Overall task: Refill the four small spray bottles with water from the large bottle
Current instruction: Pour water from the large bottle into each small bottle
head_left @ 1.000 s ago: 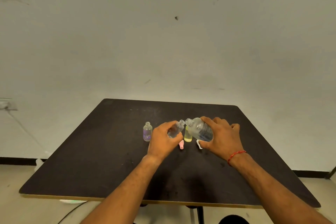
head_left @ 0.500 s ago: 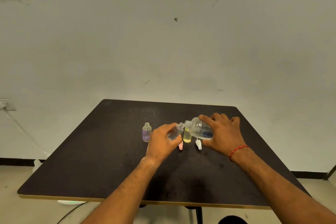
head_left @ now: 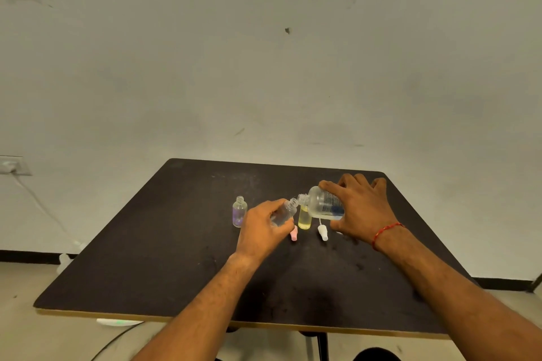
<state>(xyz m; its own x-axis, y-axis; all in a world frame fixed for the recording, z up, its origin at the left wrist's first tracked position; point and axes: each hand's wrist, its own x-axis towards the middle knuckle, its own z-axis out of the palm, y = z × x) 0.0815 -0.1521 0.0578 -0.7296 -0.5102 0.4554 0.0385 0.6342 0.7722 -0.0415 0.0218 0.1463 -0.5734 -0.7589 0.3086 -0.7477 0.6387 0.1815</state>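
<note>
The large bottle (head_left: 324,204), the small clear bottle (head_left: 286,211), the purple-tinted bottle (head_left: 239,212) and the yellow-tinted bottle (head_left: 305,218) are clear, glossy and plastic-looking. The pink cap (head_left: 293,234) and white cap (head_left: 322,232) are probably smooth plastic, too small to judge. The table (head_left: 176,258) is matt, dark and scuffed, with a pale wood-like edge.

1. The light is dim and even, greenish-yellow on the wall (head_left: 264,67).
2. The dark tabletop (head_left: 176,243) carries only a faint pale sheen.
3. Edges bend slightly; small details look soft.
</note>
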